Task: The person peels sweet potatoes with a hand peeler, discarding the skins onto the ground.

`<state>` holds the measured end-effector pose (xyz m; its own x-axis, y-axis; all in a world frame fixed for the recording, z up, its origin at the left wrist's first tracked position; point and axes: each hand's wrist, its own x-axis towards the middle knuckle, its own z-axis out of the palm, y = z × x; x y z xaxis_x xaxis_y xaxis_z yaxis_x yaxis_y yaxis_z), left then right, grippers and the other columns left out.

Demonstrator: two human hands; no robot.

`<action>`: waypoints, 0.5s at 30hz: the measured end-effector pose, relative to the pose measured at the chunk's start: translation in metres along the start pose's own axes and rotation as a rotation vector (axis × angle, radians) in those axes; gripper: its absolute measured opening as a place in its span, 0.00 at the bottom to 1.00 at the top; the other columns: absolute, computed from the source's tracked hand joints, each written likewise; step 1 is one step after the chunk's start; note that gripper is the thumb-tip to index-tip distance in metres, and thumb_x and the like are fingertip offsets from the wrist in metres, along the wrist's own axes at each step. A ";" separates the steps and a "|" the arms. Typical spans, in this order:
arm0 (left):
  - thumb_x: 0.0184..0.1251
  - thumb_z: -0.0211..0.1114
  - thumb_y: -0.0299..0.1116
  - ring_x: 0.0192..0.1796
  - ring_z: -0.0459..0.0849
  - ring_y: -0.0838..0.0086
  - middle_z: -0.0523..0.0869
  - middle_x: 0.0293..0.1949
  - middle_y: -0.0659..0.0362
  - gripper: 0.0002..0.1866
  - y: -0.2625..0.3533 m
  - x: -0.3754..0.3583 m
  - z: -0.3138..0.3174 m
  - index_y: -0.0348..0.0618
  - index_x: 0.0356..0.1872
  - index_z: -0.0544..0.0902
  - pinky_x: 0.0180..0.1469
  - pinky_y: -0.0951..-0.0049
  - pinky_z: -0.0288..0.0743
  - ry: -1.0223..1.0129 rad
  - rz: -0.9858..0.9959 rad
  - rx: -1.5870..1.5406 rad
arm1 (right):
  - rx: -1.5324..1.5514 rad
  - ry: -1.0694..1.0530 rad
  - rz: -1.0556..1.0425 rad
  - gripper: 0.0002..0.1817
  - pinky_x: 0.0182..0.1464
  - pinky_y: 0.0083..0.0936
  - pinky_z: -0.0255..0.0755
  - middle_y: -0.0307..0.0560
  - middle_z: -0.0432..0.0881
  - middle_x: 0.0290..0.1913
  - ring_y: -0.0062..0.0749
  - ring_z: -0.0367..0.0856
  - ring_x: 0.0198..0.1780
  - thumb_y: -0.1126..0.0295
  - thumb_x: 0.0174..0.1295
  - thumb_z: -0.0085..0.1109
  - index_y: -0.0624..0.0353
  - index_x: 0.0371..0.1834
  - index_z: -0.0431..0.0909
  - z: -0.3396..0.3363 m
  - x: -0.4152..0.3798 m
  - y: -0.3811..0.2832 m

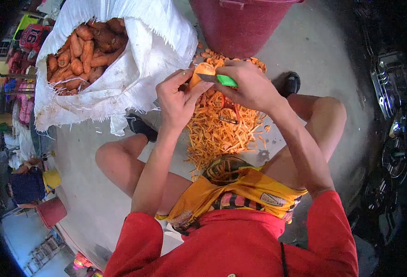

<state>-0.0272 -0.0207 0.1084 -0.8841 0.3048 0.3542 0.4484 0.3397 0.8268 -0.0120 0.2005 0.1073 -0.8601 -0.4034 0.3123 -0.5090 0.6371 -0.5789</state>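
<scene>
My left hand (175, 96) is closed around a peeled carrot (205, 69), its cut end facing up. In my right hand (250, 84) is a knife with a bright green handle (226, 81). The blade lies against the carrot near its cut end. Right below both hands, a heap of orange carrot peelings (217, 141) covers the floor between my legs. On the heap rests a peeler (228, 120) with a red handle, partly buried. Cut carrot ends lie scattered at the heap's far side.
A white woven sack (159, 51), torn open, stands at the far left with many unpeeled carrots (76, 62) inside. A large maroon tub (247, 27) stands beyond the peelings. A motorcycle (390, 101) is along the right edge. A red bucket (51, 212) stands at the lower left.
</scene>
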 end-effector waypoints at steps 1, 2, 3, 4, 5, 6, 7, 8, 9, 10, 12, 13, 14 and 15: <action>0.68 0.77 0.32 0.32 0.75 0.84 0.84 0.29 0.63 0.13 0.002 0.000 -0.003 0.30 0.41 0.87 0.35 0.79 0.68 -0.039 -0.022 0.041 | -0.003 0.025 0.000 0.13 0.45 0.53 0.77 0.59 0.85 0.37 0.62 0.84 0.43 0.61 0.66 0.69 0.58 0.45 0.83 0.001 -0.001 0.000; 0.68 0.77 0.32 0.32 0.75 0.84 0.84 0.29 0.63 0.13 0.000 0.001 -0.005 0.30 0.41 0.87 0.35 0.79 0.68 -0.040 -0.022 0.041 | -0.005 0.050 0.001 0.14 0.45 0.53 0.78 0.60 0.86 0.37 0.61 0.85 0.43 0.60 0.66 0.69 0.58 0.45 0.84 0.002 -0.002 0.000; 0.66 0.78 0.33 0.29 0.75 0.82 0.84 0.28 0.61 0.14 -0.003 0.002 -0.008 0.30 0.42 0.88 0.33 0.77 0.68 -0.062 0.006 0.018 | -0.005 0.051 0.001 0.14 0.45 0.53 0.78 0.60 0.86 0.37 0.61 0.85 0.43 0.60 0.66 0.69 0.58 0.45 0.84 0.004 0.000 0.004; 0.64 0.80 0.34 0.27 0.75 0.81 0.84 0.26 0.58 0.15 -0.003 0.003 -0.008 0.30 0.43 0.89 0.30 0.75 0.69 -0.082 0.033 -0.006 | -0.009 -0.044 0.191 0.15 0.46 0.52 0.78 0.60 0.86 0.37 0.61 0.86 0.43 0.58 0.66 0.69 0.59 0.44 0.85 0.009 0.003 0.011; 0.64 0.80 0.34 0.27 0.75 0.81 0.84 0.26 0.58 0.15 -0.001 0.000 -0.006 0.30 0.43 0.89 0.30 0.75 0.69 -0.081 0.029 -0.009 | -0.013 -0.142 0.381 0.17 0.47 0.52 0.79 0.61 0.87 0.37 0.60 0.86 0.43 0.56 0.65 0.70 0.59 0.44 0.86 0.014 0.006 0.021; 0.64 0.80 0.34 0.26 0.74 0.82 0.84 0.26 0.60 0.15 0.006 -0.001 -0.005 0.32 0.42 0.89 0.30 0.75 0.67 -0.091 0.037 -0.173 | -0.015 -0.144 0.381 0.17 0.47 0.52 0.79 0.61 0.87 0.37 0.60 0.86 0.43 0.56 0.65 0.70 0.59 0.44 0.86 0.022 0.005 0.048; 0.64 0.81 0.35 0.26 0.73 0.82 0.84 0.26 0.61 0.15 0.010 0.000 -0.005 0.33 0.42 0.90 0.29 0.76 0.66 -0.110 0.053 -0.335 | -0.125 -0.170 0.401 0.19 0.47 0.51 0.80 0.61 0.88 0.36 0.60 0.87 0.43 0.54 0.65 0.70 0.61 0.43 0.86 0.029 0.001 0.086; 0.64 0.81 0.35 0.26 0.73 0.82 0.84 0.26 0.61 0.15 0.008 0.002 -0.004 0.33 0.42 0.90 0.29 0.76 0.66 -0.124 0.067 -0.337 | -0.238 -0.189 0.428 0.21 0.47 0.50 0.81 0.62 0.88 0.36 0.59 0.88 0.43 0.53 0.64 0.71 0.62 0.43 0.87 0.028 -0.005 0.109; 0.64 0.81 0.36 0.27 0.74 0.83 0.84 0.26 0.62 0.15 0.000 -0.001 -0.003 0.35 0.43 0.90 0.30 0.76 0.66 -0.174 0.006 -0.315 | -0.244 -0.183 0.430 0.21 0.47 0.50 0.81 0.62 0.88 0.36 0.59 0.88 0.43 0.53 0.64 0.71 0.62 0.43 0.87 0.021 -0.010 0.112; 0.64 0.81 0.38 0.28 0.76 0.84 0.84 0.26 0.63 0.15 -0.007 -0.004 -0.003 0.37 0.43 0.91 0.30 0.76 0.67 -0.214 -0.061 -0.291 | -0.240 -0.249 0.482 0.22 0.49 0.50 0.81 0.62 0.89 0.38 0.57 0.89 0.46 0.51 0.63 0.71 0.63 0.44 0.87 0.016 -0.012 0.113; 0.67 0.78 0.44 0.27 0.80 0.83 0.84 0.25 0.62 0.18 -0.016 -0.005 -0.005 0.37 0.40 0.90 0.29 0.75 0.70 -0.327 -0.142 -0.130 | -0.243 -0.304 0.521 0.24 0.50 0.49 0.82 0.62 0.89 0.39 0.56 0.89 0.48 0.50 0.62 0.72 0.63 0.45 0.87 0.010 -0.015 0.111; 0.70 0.75 0.46 0.27 0.80 0.82 0.86 0.27 0.63 0.18 -0.015 -0.004 -0.005 0.37 0.41 0.89 0.29 0.75 0.71 -0.630 -0.346 -0.061 | -0.336 -0.377 0.511 0.26 0.51 0.50 0.82 0.62 0.89 0.42 0.55 0.89 0.49 0.48 0.61 0.72 0.63 0.46 0.86 0.013 -0.021 0.107; 0.74 0.72 0.47 0.27 0.80 0.81 0.87 0.29 0.63 0.19 -0.015 -0.001 -0.008 0.36 0.42 0.88 0.29 0.76 0.72 -0.926 -0.557 0.019 | -0.426 -0.447 0.495 0.28 0.52 0.51 0.81 0.62 0.89 0.45 0.54 0.89 0.51 0.47 0.60 0.73 0.63 0.47 0.86 0.017 -0.026 0.102; 0.74 0.72 0.47 0.27 0.80 0.81 0.87 0.29 0.63 0.19 -0.011 0.008 -0.008 0.36 0.42 0.88 0.29 0.76 0.72 -0.905 -0.556 0.040 | -0.423 -0.432 0.471 0.28 0.52 0.51 0.81 0.62 0.89 0.45 0.54 0.89 0.51 0.47 0.60 0.73 0.63 0.47 0.86 0.019 -0.025 0.099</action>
<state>-0.0398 -0.0290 0.1056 -0.5464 0.6406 -0.5395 0.0298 0.6586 0.7519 -0.0398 0.2613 0.0284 -0.9439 -0.1926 -0.2683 -0.1368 0.9673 -0.2134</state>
